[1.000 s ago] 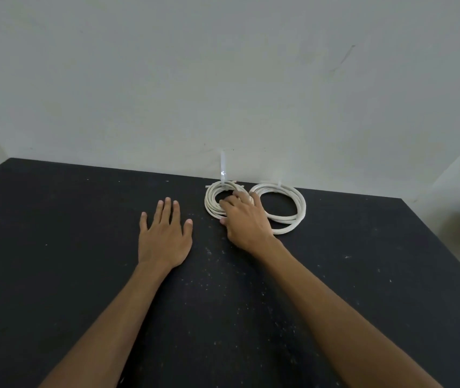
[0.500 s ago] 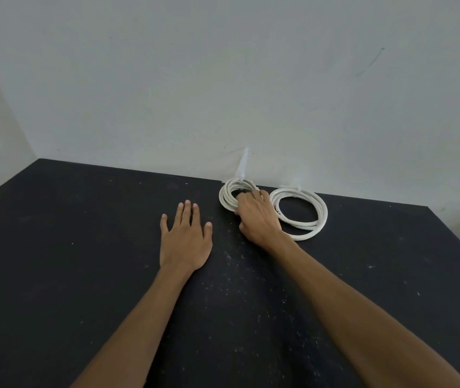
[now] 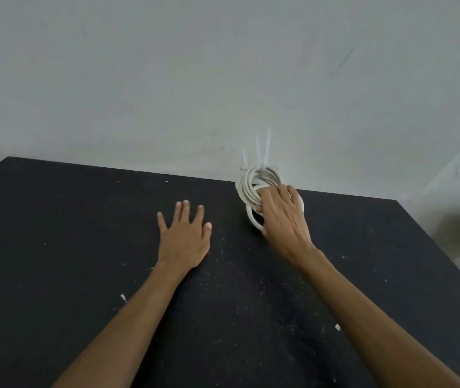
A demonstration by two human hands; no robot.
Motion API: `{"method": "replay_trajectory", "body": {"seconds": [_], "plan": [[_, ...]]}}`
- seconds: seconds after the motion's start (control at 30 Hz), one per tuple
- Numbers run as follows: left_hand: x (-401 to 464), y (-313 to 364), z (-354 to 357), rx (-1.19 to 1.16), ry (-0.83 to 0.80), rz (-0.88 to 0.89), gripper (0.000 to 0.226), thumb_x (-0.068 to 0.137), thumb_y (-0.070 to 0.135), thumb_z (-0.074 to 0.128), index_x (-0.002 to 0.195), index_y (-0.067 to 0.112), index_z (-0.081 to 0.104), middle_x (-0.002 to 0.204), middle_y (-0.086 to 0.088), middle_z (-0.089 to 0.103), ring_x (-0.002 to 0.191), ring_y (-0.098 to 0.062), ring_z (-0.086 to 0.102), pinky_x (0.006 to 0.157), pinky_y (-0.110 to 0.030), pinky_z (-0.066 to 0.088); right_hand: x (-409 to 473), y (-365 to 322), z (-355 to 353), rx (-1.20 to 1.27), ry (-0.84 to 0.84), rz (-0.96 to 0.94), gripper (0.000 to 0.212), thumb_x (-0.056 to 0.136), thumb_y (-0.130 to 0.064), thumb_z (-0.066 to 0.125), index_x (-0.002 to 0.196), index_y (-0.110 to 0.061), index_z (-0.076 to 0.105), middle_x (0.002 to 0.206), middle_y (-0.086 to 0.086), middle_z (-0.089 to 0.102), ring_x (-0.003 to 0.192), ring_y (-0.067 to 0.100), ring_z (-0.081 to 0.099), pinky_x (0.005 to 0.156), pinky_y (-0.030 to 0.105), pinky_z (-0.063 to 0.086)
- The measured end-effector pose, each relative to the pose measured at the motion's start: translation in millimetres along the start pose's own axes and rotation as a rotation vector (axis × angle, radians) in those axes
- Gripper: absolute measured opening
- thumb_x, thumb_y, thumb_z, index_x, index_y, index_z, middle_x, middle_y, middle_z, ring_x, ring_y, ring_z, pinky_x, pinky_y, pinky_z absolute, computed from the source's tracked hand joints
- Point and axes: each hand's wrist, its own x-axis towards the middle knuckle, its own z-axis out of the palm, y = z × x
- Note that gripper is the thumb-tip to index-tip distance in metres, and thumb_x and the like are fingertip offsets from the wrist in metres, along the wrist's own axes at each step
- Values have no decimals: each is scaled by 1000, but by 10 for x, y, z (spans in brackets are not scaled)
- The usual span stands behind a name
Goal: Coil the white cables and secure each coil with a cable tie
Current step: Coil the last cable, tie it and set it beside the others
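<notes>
The surface [image 3: 83, 247] was matte black, flecked all over with small white specks and a few larger white chips, the speckling densest between the two forearms. The cable coils [image 3: 248, 189] at the right grip [image 3: 282, 219] were off-white, close to cream, with faint grey shadow lines between the strands. The cable ties [image 3: 266, 144] standing up beyond that grip were a pale, translucent white, blurred against the wall [image 3: 167, 79], which was a plain greyish white with a few thin dark scuff marks.
</notes>
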Motion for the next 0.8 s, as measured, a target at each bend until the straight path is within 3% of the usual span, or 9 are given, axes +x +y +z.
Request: {"method": "replay_trajectory", "body": {"seconds": [0.13,0.2,0.27,0.33,0.4,0.5,0.6,0.8], "plan": [[33,431,110,-29,-18,172,60,114,50,15,171,32,10,179,-5,-2,165,-19,-8,129,-63,-7,-367,406,103,-123,-188,41,20,88,-4,67,100,-15,55,98,6,58,94,29,51,97,43,44],[94,552,163,-20,-16,182,59,114,48,14,171,32,10,180,-5,-2,165,-18,-8,129,-64,-5,-436,527,138,-31,-207,26,12,97,-13,61,108,-14,58,104,5,57,98,29,51,99,45,47],[145,591,178,-17,-13,163,59,114,47,14,171,31,9,180,-4,-2,165,-17,-7,129,-64,-5,-448,578,155,62,-254,17,39,107,-41,47,130,-11,60,121,6,58,114,28,51,109,46,45],[159,598,174,-23,-11,153,60,114,48,15,171,31,9,180,-2,-1,165,-16,-6,129,-63,-5,-427,601,156,36,-312,-11,71,104,-65,41,146,-10,56,139,6,56,132,27,48,120,44,38],[150,598,172,-32,0,150,60,114,48,16,171,32,11,180,-1,1,165,-15,-5,128,-63,-5,-370,603,179,-22,-363,-31,79,102,-71,37,147,-9,58,142,7,59,139,28,49,126,46,31],[153,591,172,-40,12,147,60,113,49,18,171,33,12,180,0,3,165,-15,-3,129,-63,-4,-195,591,169,-117,-450,-42,63,105,-63,35,125,-11,65,120,6,67,121,29,61,126,49,26],[160,583,187,-45,20,145,59,113,49,19,170,34,14,180,0,4,165,-14,-2,129,-62,-3,-100,715,213,-68,-397,-27,34,108,-47,51,99,-15,58,100,4,63,101,30,63,125,51,24],[165,593,199,-55,33,151,59,113,49,21,170,33,17,179,-1,8,165,-15,2,129,-63,-1,-207,802,304,-37,-422,43,24,110,-38,50,104,-15,53,107,2,55,106,26,58,130,51,20]]}}
